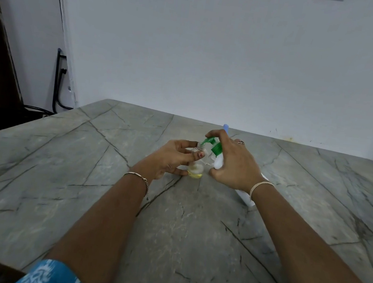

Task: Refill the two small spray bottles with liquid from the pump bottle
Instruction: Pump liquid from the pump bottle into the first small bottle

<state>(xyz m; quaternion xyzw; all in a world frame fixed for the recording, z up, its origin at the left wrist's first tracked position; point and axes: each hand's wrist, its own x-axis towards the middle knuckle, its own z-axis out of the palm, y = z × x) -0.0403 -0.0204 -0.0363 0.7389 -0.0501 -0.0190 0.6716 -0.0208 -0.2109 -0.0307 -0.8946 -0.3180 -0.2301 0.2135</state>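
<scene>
Our left fingers (184,144) curl round the small spray bottle (195,167) on the table (104,178); our right hand (234,164) grips the tilted pump bottle (219,161), nozzle (206,141) at its mouth. Little liquid inside: most refilling remains, we judge.

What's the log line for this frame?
left hand: holds small bottle | right hand: grips pump bottle | nozzle: at bottle mouth | fill: low

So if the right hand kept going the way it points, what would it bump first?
Probably the small clear bottle in the left hand, just past the green nozzle of the pump bottle; depth is hard to judge.
</scene>
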